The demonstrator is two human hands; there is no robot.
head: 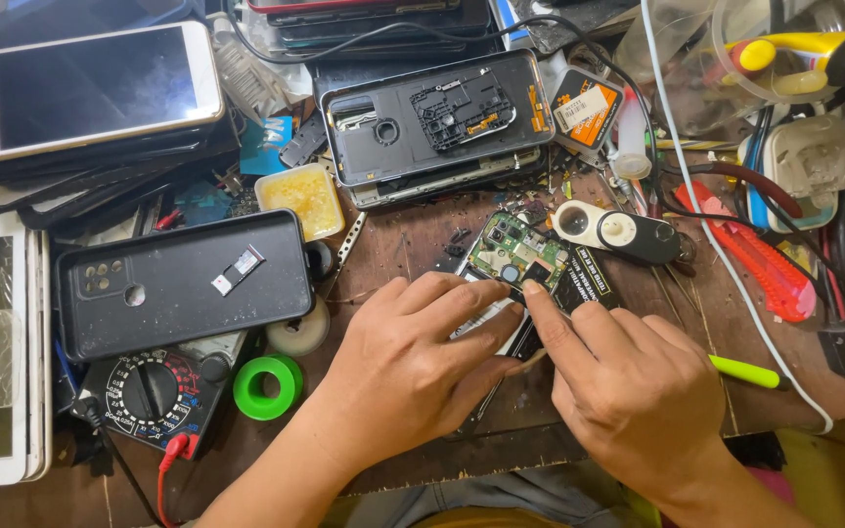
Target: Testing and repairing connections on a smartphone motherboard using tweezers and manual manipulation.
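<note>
An opened phone [520,279] lies at the middle of the wooden surface [413,244], its back off and its green circuit board and dark battery bare to view. The person's left hand [413,372] rests flat over the near left part of it, fingers [462,303] curled lightly and pressing the body down rather than gripping it. The right hand [628,386] comes in from the right, forefinger stretched to the board's near edge and the other fingers closed around a slim yellow-green tool [747,372], whose tip is hidden under the hand.

By the look of it, the work is about midway: the phone is already stripped open, but the board sits in its frame and nothing has been put back.

Farther off lies a dark phone frame [432,117] with a loose black inner plate on it. To the left, a black back cover [183,284] lies face down with a small card tray on top. Near it sit a green tape roll [268,386] and a multimeter [154,391] with a red lead. At far left a white phone [90,88] tops a stack of others. A red utility knife [750,254] lies to the right.
</note>
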